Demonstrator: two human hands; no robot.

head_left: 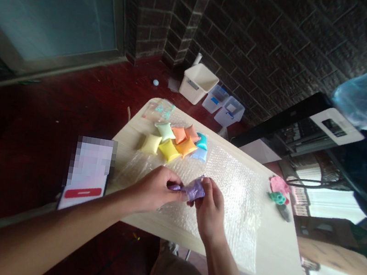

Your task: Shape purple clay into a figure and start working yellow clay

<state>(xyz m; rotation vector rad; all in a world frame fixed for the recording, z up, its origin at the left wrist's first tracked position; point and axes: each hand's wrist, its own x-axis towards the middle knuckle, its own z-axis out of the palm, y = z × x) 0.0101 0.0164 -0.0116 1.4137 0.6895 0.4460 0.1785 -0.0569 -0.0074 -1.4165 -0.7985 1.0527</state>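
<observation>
Both my hands are over the near part of the table, with a small purple packet (196, 189) between them. My right hand (211, 207) pinches the packet's right side in closed fingers. My left hand (157, 189) is closed at its left end, where a bit of purple (174, 187) shows between thumb and finger; whether that is part of the packet I cannot tell. Just beyond lie several puffy coloured packets, among them a yellow one (169, 151), an orange one (186, 147), a pale green one (165, 131) and a blue one (199, 154).
Bubble wrap (231, 187) covers much of the table (278, 245). Pink (279, 185) and green lumps (278, 198) sit at its right end, a clear bag (159, 110) at the far left corner. A phone-like screen (86, 178) stands left. Bins (190, 93) stand on the floor behind.
</observation>
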